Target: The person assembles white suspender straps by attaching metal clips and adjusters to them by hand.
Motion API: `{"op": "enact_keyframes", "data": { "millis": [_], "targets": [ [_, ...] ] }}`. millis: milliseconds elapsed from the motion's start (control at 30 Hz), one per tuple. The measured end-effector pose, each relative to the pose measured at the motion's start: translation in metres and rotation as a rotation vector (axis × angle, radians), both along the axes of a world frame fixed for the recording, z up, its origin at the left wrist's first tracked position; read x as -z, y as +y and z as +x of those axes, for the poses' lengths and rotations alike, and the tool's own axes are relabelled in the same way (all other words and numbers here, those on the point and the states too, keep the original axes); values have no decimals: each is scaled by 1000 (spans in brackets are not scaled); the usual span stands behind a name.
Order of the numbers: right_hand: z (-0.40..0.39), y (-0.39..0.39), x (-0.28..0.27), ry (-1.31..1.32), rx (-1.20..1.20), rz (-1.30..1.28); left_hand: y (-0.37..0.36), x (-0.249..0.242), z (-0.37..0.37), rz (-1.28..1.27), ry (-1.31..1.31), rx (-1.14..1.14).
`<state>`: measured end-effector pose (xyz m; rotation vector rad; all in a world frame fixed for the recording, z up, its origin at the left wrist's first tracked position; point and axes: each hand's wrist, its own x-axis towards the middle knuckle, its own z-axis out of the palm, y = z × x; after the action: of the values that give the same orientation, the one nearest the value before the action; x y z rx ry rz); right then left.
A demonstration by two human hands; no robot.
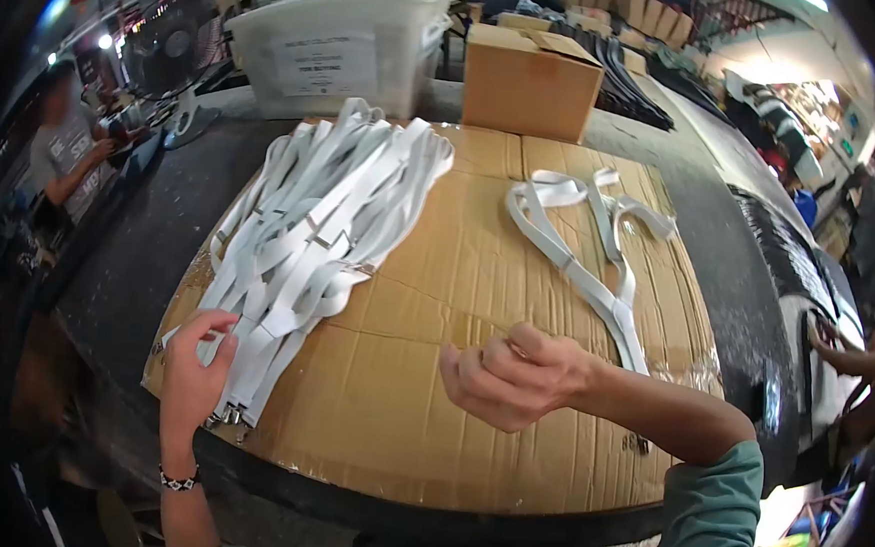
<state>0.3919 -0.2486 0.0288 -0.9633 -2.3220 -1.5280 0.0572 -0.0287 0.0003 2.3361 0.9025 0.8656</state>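
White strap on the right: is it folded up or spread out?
Loosely spread: the white strap lies in open loops, bare cardboard showing between its bands. The right forearm hides part of it.

Matt cloth straps (333,212); ribbed cardboard sheet (400,397).

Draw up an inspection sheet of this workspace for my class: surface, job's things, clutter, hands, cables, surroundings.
Surface: cardboard sheet on dark table
Job's things: heap of white straps, left; separate white strap piece, right
Clutter: plastic bin and cardboard box at the far side
Left hand: thumb and fingers parted at the heap; contact unclear
Right hand: loosely curled above the sheet; contents not visible
Cables: nothing seen on the table
Surroundings: fan and person, left; another person's hand, right
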Motion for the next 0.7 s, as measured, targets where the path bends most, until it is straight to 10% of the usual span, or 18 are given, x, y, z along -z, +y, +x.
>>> {"op": "enact_keyframes", "data": {
  "millis": [400, 700],
  "targets": [
    [-5, -94, 19, 73, 92, -107, -86, -7, 168, -16, 13, 635],
    [111, -156, 48, 945, 1115, -296, -156, 28, 277, -96, 80, 856]
  ]
}}
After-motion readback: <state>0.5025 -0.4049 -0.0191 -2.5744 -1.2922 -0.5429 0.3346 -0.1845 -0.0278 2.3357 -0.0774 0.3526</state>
